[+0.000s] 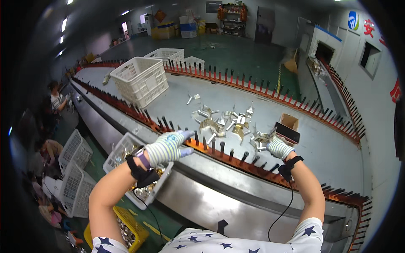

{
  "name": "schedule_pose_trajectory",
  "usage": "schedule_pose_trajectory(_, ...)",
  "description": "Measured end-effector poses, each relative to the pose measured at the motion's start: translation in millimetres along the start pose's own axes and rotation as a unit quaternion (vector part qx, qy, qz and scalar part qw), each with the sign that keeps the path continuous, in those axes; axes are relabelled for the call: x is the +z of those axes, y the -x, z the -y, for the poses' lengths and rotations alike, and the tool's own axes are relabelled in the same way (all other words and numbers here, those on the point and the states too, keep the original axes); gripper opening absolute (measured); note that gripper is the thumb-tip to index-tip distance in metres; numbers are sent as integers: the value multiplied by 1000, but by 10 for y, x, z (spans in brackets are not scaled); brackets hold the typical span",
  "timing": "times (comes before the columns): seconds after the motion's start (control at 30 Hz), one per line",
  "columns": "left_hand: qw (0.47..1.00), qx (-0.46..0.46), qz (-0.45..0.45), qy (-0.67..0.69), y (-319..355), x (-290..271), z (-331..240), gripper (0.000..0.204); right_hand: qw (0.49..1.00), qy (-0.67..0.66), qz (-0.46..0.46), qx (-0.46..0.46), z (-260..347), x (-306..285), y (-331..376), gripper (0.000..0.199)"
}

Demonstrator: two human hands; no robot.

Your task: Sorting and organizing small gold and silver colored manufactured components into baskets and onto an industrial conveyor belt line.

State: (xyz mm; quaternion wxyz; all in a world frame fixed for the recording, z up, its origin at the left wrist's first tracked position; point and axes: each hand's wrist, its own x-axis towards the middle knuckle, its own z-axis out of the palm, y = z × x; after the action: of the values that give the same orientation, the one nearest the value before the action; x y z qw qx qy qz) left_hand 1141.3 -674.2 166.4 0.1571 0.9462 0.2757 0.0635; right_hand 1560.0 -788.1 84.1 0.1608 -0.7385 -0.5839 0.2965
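Two gloved hands over the grey table: left hand (pixel 168 146) released, fingers flat above black pegs (pixel 222 146); right hand (pixel 278 147) clenched on a metal bracket (pixel 260 139) from the scattered pile (pixel 223 122). Probably stiff, light, sharp-edged; best held by a tube end. White basket (pixel 122 147) below holding similar shiny parts; cardboard box (pixel 289 122) contents unseen.

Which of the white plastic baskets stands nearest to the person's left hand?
The basket of metal parts just under the left hand, at the conveyor's near edge; the other white baskets stand farther off, on the table or floor.
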Motion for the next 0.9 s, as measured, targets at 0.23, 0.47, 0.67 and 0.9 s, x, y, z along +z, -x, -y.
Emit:
schedule_pose_trajectory(0.23, 979, -51, 174, -96, -2119, 69, 1350, 116, 986, 138, 57, 80, -1501, 771, -1258, 89)
schedule_pose_trajectory(0.47, 903, -40, 344, -255, -3568, 906, 2238, 147, 940, -12, 136, 312, -1282, 548, -1447, 161)
schedule_pose_trajectory(0.67, 911, 50, 356, -202, -3855, 1379, 2757, 146, 923, 120, 125, 342, -1369, 883, -1957, 165)
schedule_pose_trajectory(0.9, 943, 35, 330, -39, -3740, 1759, 2958, 136, 983, 115, 12, 143, -51, 1333, -3211, 158)
